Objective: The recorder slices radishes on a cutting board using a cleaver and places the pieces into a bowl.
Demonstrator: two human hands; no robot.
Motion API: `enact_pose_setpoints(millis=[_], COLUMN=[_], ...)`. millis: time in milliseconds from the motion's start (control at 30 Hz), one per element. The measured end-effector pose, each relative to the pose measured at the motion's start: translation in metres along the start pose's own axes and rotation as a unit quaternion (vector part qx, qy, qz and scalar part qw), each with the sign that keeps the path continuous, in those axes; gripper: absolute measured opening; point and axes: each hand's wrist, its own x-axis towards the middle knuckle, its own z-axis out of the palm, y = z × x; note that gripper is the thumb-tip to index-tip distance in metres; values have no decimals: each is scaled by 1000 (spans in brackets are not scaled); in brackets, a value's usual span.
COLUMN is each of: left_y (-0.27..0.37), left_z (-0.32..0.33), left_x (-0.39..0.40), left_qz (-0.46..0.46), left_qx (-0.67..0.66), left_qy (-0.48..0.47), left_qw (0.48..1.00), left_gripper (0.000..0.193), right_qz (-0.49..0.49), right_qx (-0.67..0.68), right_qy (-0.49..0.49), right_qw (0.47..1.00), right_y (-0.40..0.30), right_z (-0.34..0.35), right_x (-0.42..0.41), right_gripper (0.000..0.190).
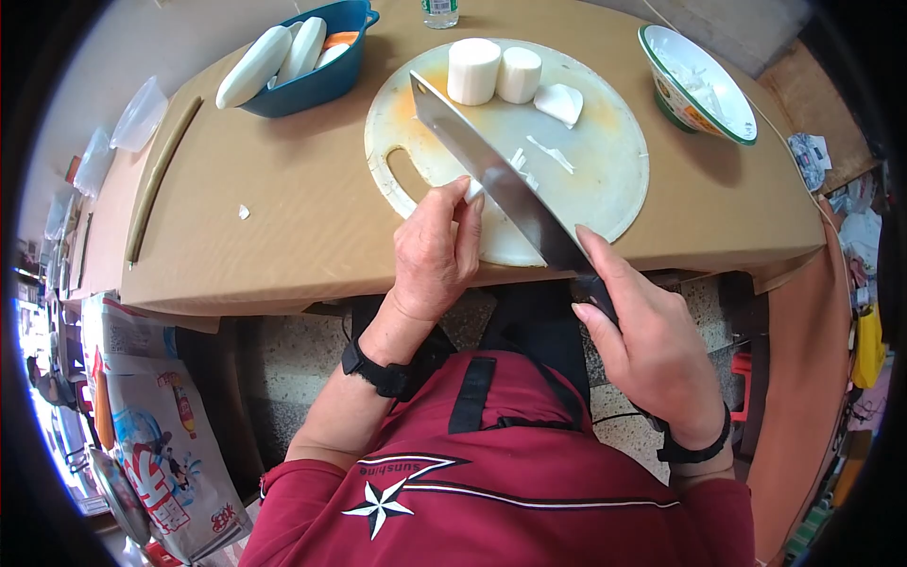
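My right hand (641, 333) grips the dark handle of a broad kitchen knife (489, 166), its blade slanting up and left over a round white cutting board (609, 184). Between the thumb and fingers of my left hand (439, 241) is a small white vegetable piece (473, 189), close beside the blade. Thin white strips (551, 154) lie on the board past the knife. At the board's far side stand a thick peeled white radish chunk (472, 71) and a smaller radish chunk (519, 74). A flat cut radish piece (560, 104) rests next to them.
A blue plastic basin (312, 92) at the back left holds long peeled white vegetables (256, 67) and something orange. A green-rimmed bowl (740, 117) with white shreds stands at the right. A clear bottle (441, 13) is at the back; a long stick (163, 177) lies along the left edge.
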Motion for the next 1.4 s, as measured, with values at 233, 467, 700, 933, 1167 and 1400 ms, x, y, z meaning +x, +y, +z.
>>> enact_pose_setpoints(millis=[233, 467, 700, 933, 1167, 1400], left_y=[0, 2, 1, 1, 3, 1], left_z=[0, -1, -1, -1, 0, 0], left_x=[1, 1, 0, 0, 2, 0], left_qz=[3, -4, -8, 2, 22, -3], left_qx=[3, -6, -10, 6, 6, -9], left_qy=[-4, -2, -3, -5, 1, -1], left_qw=[1000, 1000, 1000, 1000, 1000, 1000], left_gripper=[23, 22, 23, 23, 24, 23], right_qz=[58, 1, -19, 24, 45, 60], right_qx=[-7, 21, 29, -18, -65, -83], right_qy=[-45, 7, 26, -17, -54, -67], right_qw=[997, 1000, 999, 999, 995, 992], right_y=[9, 7, 3, -7, 0, 3], right_z=[8, 0, 5, 6, 11, 10], right_x=[5, 1, 1, 4, 10, 16], right_gripper=[53, 53, 56, 55, 55, 55])
